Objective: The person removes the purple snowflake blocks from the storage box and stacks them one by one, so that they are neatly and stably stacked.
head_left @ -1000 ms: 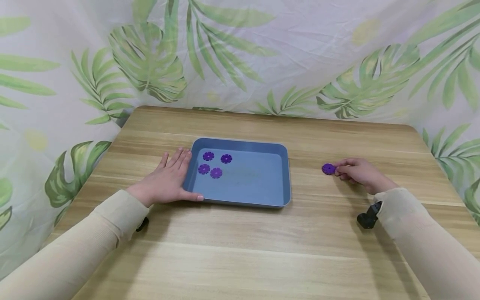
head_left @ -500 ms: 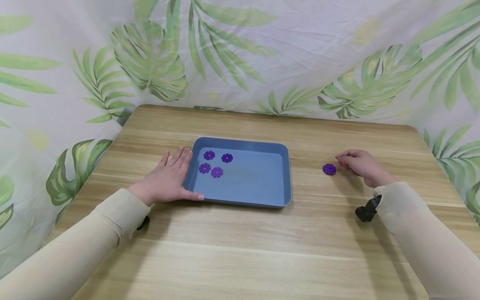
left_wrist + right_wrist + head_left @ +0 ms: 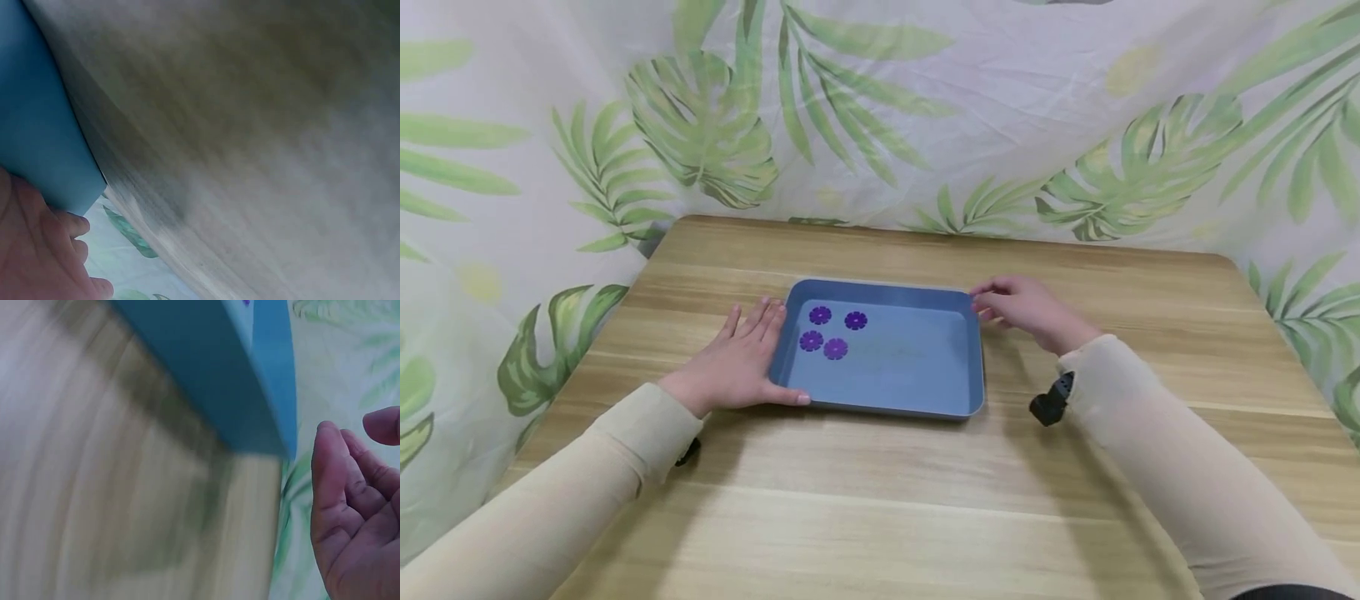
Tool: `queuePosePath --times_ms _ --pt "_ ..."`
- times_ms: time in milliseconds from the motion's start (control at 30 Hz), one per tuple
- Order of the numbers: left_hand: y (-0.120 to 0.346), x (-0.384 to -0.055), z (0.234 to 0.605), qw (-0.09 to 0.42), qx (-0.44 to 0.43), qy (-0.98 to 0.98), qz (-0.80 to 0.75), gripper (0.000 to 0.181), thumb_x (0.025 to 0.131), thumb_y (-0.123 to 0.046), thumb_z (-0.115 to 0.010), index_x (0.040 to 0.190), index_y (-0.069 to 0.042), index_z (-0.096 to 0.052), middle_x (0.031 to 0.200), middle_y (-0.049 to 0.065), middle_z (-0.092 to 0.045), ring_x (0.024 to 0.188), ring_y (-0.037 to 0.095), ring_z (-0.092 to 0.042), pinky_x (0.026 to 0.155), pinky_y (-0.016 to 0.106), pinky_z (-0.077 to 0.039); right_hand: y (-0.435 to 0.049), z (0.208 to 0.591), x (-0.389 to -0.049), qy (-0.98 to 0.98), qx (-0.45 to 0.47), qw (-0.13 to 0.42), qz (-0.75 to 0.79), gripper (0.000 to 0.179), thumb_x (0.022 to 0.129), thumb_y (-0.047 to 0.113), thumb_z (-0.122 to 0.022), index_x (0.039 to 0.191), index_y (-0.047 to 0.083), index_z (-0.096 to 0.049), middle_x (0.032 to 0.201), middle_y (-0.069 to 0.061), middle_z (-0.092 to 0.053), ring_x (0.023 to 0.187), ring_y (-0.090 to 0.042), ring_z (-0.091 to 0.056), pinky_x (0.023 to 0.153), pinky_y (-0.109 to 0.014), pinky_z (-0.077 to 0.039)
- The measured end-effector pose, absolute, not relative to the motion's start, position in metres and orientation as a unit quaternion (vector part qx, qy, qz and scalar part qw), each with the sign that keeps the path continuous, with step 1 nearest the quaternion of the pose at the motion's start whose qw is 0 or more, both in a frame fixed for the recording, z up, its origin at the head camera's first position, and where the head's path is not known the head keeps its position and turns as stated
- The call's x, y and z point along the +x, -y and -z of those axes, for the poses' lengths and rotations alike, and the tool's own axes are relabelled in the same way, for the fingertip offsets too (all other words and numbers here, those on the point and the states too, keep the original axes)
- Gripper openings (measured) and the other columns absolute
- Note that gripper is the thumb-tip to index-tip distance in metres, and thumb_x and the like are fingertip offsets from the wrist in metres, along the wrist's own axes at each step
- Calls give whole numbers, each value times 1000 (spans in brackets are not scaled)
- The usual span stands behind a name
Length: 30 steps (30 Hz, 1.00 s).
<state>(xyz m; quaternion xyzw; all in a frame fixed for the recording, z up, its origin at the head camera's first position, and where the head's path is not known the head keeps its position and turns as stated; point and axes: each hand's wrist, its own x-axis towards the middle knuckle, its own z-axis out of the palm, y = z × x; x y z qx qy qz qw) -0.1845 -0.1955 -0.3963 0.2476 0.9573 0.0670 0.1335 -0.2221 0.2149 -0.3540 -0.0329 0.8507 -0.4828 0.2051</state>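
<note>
In the head view a blue tray (image 3: 910,354) lies on the table with several purple slotted discs (image 3: 836,348) in its left part. My left hand (image 3: 733,362) rests against the tray's left end, fingers spread and straight, thumb along the front rim; the left wrist view shows its fingers beside the blue wall. My right hand (image 3: 1022,310) is at the tray's back right corner. In the right wrist view, thumb and fingers (image 3: 329,462) stand apart with nothing seen between them. Whether the fingertips touch the rim cannot be told. No disc shows on the table at right now.
The wood-grain table (image 3: 880,492) reaches out on all sides of the tray. Behind it hangs a white cloth (image 3: 1000,108) printed with green leaves. A black wrist device (image 3: 1051,400) sits under the right sleeve.
My right hand first pinches a purple disc at the right, then lifts off it and moves left to the tray's corner. The disc's spot is now behind the hand and sleeve. Left hand stays put.
</note>
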Motion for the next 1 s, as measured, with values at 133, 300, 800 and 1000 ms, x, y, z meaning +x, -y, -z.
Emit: queuePosePath --times_ms 133,300,800,1000 --pt "200 -181 397 136 240 -959 -71 142 77 -90 -57 159 13 -3 168 29 -1 155 44 6 120 62 9 -184 349 -232 -851 -56 217 476 39 107 19 -52 138 -4 -58 131 -23 -64 117 -33 -61 102 -50 -49" --pt "203 -177 402 138 236 -959 -77 143 76 -90 -58 159 13 -4 169 29 -1 155 43 6 120 61 9 -149 349 -239 -843 -67 239 477 39 107 19 -56 138 -3 -59 129 -20 -65 115 -31 -63 102 -50 -50" --pt "197 -181 397 132 239 -959 -72 143 75 -89 -61 160 12 -4 169 28 -2 156 42 5 121 60 7 -100 366 -259 -815 -47 282 505 35 109 22 -54 133 -1 -62 131 -19 -68 115 -31 -65 88 -35 -53" --pt "196 -183 398 127 241 -960 -68 144 74 -90 -61 160 12 -6 169 28 -4 156 41 4 122 61 6 -93 383 -260 -796 -30 306 521 31 108 19 -54 130 -2 -63 114 -15 -70 89 -18 -64 70 -25 -51"
